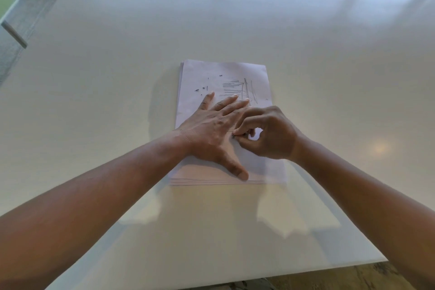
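Right hand (268, 134): grip pinched, thumb and forefinger closed on a small dark piece (235, 135) held down at the top sheet. The piece is too small to identify with certainty; possibly a stub of lead. The other fingers are curled.

Left hand (211, 132): spread flat, palm down, pressing on the paper stack (226, 70) just beside the pinch, thumb reaching toward the near edge.

The stack lies squared near the middle of the white counter (235, 19); its near edge shows several sheets.

Far half of the top sheet: grey pencil hatching (233, 87) with a few upright strokes, and to its left several loose dark specks (200, 89). The near half, where the hands work, looks unmarked so far as it is visible.

Assessment: work on the top sheet appears partly done. The far area is marked and the near area is left. Whether the pinched piece is drawing or being picked off the paper cannot be told.

Beyond the counter's left edge: a green panel (7, 0).
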Motion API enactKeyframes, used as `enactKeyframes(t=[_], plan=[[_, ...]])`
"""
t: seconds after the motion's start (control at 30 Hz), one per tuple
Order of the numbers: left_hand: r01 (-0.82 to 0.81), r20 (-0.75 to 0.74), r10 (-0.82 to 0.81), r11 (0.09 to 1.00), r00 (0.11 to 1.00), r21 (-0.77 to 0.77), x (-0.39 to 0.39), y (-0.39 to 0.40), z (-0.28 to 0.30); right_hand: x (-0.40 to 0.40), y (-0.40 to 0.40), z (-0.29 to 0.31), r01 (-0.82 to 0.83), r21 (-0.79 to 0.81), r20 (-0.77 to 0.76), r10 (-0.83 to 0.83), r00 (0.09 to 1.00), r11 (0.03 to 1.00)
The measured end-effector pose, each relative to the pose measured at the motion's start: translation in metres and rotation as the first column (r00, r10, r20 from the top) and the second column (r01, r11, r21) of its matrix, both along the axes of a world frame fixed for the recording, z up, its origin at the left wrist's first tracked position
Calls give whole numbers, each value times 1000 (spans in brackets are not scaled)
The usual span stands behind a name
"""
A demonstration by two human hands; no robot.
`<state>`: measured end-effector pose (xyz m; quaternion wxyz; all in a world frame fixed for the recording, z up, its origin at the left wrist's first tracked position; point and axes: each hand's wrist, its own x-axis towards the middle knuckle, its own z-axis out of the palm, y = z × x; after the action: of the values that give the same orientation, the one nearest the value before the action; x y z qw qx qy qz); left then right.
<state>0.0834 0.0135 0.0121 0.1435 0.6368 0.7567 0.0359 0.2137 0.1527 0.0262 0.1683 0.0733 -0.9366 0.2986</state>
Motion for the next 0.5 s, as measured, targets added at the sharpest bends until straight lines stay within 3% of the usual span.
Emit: enactKeyframes(t=[0.27, 0.5], plan=[[-7, 12, 7, 1000, 1000, -14, -1, -2, 0, 9, 29, 6, 75, 16, 39, -75, 996, 997], [2, 25, -2, 1000, 1000, 8, 1, -1, 0, -9, 4, 2, -66, 11, 52, 65, 997, 998]])
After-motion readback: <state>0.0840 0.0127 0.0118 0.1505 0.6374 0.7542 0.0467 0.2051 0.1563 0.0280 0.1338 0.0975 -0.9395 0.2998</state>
